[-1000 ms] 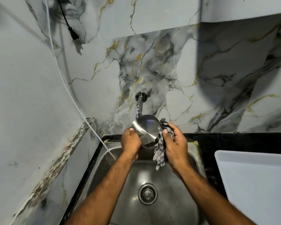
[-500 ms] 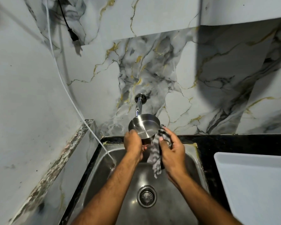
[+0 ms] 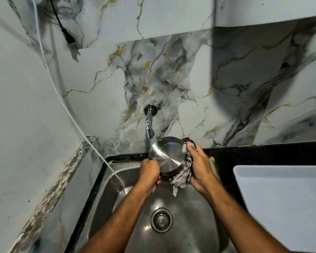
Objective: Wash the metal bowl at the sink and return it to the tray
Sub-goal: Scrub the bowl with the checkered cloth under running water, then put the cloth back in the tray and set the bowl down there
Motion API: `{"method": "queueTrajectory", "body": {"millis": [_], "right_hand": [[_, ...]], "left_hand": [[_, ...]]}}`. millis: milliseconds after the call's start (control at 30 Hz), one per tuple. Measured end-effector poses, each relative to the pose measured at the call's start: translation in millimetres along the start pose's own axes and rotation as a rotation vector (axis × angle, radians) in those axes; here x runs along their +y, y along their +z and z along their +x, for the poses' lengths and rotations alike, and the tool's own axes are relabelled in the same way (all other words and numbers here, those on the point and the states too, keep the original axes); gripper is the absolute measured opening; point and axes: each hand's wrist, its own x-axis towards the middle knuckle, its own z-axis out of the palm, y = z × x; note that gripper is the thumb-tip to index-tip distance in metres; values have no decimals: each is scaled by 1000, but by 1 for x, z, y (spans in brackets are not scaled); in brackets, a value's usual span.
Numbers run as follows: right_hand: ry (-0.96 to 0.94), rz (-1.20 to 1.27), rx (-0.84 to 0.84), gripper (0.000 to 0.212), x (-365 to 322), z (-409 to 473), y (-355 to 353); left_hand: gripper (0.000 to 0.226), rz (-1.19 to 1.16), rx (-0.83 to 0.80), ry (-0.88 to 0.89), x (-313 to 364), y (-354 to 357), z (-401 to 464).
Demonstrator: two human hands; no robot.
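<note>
Our left hand (image 3: 150, 172) grips the bowl (image 3: 167, 156) rim, bottom facing us; our right hand (image 3: 199, 168) clamps the cloth (image 3: 181, 178) against its right side (tray (image 3: 281, 189) further right).

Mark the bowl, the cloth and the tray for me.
bowl (image 3: 167, 155): head view, its flat underside.
cloth (image 3: 181, 178): head view, the hanging lower part.
tray (image 3: 281, 194): head view, its bare floor.

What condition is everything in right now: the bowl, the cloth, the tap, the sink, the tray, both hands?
Metal bowl: held over the sink, base toward the camera.
Cloth: pressed against the bowl's side.
Tap: no stream visible.
Sink: drain uncovered.
Tray: nothing visible in it.
Left hand: gripping the bowl.
Right hand: gripping the cloth.
</note>
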Motion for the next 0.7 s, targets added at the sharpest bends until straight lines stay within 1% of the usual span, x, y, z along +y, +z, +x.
{"method": "queueTrajectory", "body": {"millis": [133, 233, 300, 367, 433, 500, 567, 633, 667, 700], "right_hand": [[-26, -2, -77, 44, 23, -19, -2], [-24, -100, -25, 58, 26, -27, -17], [-23, -158, 43, 55, 22, -33, -33], [-29, -198, 123, 45, 12, -39, -49], [-26, -236, 253, 36, -1, -38, -70], [-25, -233, 322, 30, -19, -38, -97], [-35, -250, 354, 35, -38, -38, -128], [-37, -330, 394, 47, -59, -40, -164], [-41, -385, 415, 47, -69, -42, -185], [-42, -447, 446, 44, -78, -41, -205]], "left_hand": [[24, -56, 75, 28, 2, 8, 8], [26, -92, 107, 23, 8, 11, 15], [26, -71, 92, 12, 8, 15, 19], [28, -41, 57, 7, 5, 24, 22], [30, -12, 15, 8, 0, 40, 18], [29, 29, -27, 21, -12, 65, 7], [27, 82, -72, 45, -27, 95, -6], [27, 120, -114, 52, -45, 130, -21], [26, 132, -128, 51, -55, 149, -29], [26, 145, -135, 52, -63, 167, -35]]}}
